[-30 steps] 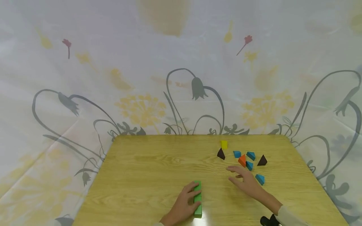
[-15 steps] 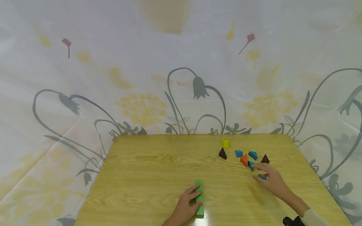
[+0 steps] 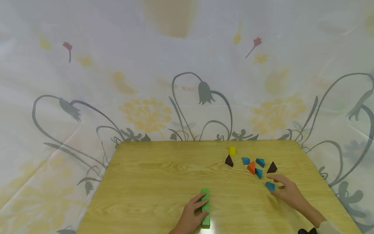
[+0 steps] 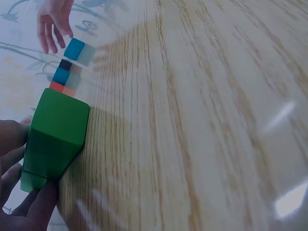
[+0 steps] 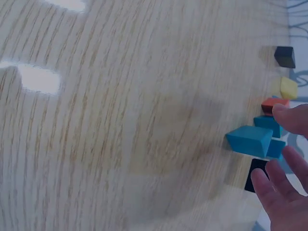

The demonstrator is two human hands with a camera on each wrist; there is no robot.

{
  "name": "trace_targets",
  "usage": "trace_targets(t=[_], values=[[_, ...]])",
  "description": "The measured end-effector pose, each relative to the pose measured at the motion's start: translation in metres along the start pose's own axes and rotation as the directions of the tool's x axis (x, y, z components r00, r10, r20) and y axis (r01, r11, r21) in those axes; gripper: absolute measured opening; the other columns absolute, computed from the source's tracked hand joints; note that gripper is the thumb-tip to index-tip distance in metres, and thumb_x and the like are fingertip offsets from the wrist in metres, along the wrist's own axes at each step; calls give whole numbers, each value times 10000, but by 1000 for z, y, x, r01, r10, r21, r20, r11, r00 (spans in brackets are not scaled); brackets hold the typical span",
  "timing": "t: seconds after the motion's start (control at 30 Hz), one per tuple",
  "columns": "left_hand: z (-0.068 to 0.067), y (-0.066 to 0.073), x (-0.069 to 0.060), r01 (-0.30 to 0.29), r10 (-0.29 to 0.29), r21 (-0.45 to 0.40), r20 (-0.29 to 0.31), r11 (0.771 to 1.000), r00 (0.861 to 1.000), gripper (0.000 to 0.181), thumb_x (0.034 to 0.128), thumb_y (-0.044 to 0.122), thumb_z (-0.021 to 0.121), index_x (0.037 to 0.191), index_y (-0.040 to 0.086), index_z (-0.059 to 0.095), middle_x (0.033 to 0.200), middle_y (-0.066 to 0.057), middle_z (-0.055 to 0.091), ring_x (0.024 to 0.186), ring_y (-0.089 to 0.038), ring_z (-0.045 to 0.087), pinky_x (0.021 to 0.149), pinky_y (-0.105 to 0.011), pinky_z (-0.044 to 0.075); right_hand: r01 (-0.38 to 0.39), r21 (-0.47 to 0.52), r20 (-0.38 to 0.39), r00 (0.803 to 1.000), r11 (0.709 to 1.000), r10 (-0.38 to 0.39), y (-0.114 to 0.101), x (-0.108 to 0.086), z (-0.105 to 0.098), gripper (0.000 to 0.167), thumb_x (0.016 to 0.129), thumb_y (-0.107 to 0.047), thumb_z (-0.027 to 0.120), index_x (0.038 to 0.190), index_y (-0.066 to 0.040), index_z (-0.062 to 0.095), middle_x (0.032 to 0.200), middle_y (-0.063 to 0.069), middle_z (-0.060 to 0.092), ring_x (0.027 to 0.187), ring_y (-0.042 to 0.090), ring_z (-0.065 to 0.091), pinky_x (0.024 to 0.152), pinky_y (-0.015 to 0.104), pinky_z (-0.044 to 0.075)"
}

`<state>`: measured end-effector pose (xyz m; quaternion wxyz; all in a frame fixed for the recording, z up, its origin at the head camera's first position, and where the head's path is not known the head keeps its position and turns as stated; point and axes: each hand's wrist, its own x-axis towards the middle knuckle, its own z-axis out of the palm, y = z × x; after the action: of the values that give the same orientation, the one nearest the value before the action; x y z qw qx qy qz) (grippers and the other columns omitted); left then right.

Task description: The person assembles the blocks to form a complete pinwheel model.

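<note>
Gripping the green bar [image 3: 205, 219], the left hand [image 3: 190, 215] is resting at the near side in the head view; the right hand [image 3: 288, 191], fingers spread, is hovering just right of the nearest blue block [image 3: 270, 186]. In the left wrist view, fingers are flanking the bar. In the right wrist view, the block is lying between thumb and fingers, contact unclear.
</note>
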<state>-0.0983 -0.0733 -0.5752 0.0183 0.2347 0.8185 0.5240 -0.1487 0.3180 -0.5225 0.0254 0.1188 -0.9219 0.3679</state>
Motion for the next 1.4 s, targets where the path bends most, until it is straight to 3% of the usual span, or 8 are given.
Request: trace_targets(t=[0.17, 0.5, 0.77, 0.87, 1.03, 1.27, 1.4], values=[[1, -3, -3, 26, -26, -26, -1, 999, 1000, 435, 902, 249, 651, 1267, 22, 583, 1433, -100, 421, 1276, -411, 398, 984, -360, 422, -46, 18, 0, 999, 999, 46, 8, -6, 6, 496, 787, -38, 748, 1251, 3, 575, 1203, 217, 553, 1007, 379, 552, 699, 314, 535], [3, -6, -3, 4, -4, -29, -15, 1000, 1000, 423, 896, 207, 663, 1261, 10, 585, 1429, -105, 426, 1274, -412, 399, 981, -358, 423, -48, 44, -152, 987, 998, 54, 19, -12, 19, 393, 730, 106, 738, 1106, 50, 640, 1057, 226, 617, 829, 34, 596, 642, 208, 536], [3, -6, -3, 4, -4, -37, -1, 999, 1000, 428, 901, 200, 655, 1269, -3, 573, 1437, -112, 415, 1276, -423, 392, 978, -331, 425, -47, 68, -194, 979, 997, 59, 17, -9, 22, 300, 789, 149, 638, 1080, 72, 644, 1018, 237, 650, 818, 1, 610, 616, 199, 533], [2, -6, -3, 3, -3, -37, 1, 999, 1000, 432, 903, 207, 653, 1270, -6, 572, 1437, -112, 414, 1279, -420, 390, 979, -332, 424, -36, 50, -242, 969, 998, 47, 17, -8, 26, 266, 788, 141, 649, 1036, 48, 669, 976, 208, 668, 795, -35, 589, 595, 186, 523], [1, -7, -3, 9, -9, -34, -1, 999, 1000, 437, 903, 237, 652, 1269, 9, 579, 1435, -97, 422, 1280, -408, 396, 984, -346, 422, -41, -9, -351, 936, 999, 35, 19, -8, 35, 265, 747, 145, 672, 978, 16, 696, 857, 156, 676, 690, -41, 547, 533, 179, 484], [2, -9, -3, 24, -24, -27, -10, 999, 1000, 432, 896, 264, 660, 1263, 44, 597, 1433, -52, 433, 1286, -378, 403, 993, -339, 416, -163, 101, -264, 947, 981, 185, 13, -9, 48, 449, 748, 31, 757, 1156, 78, 578, 1054, 243, 566, 783, 67, 595, 602, 182, 512], [2, -9, -3, 4, -4, -1, -26, 1000, 1000, 419, 887, 257, 673, 1247, 52, 613, 1415, -49, 457, 1278, -352, 424, 998, -331, 412, -160, 124, -283, 940, 979, 190, 13, -6, 53, 478, 759, -32, 785, 1167, 82, 562, 1032, 257, 595, 761, 13, 598, 607, 153, 507]])
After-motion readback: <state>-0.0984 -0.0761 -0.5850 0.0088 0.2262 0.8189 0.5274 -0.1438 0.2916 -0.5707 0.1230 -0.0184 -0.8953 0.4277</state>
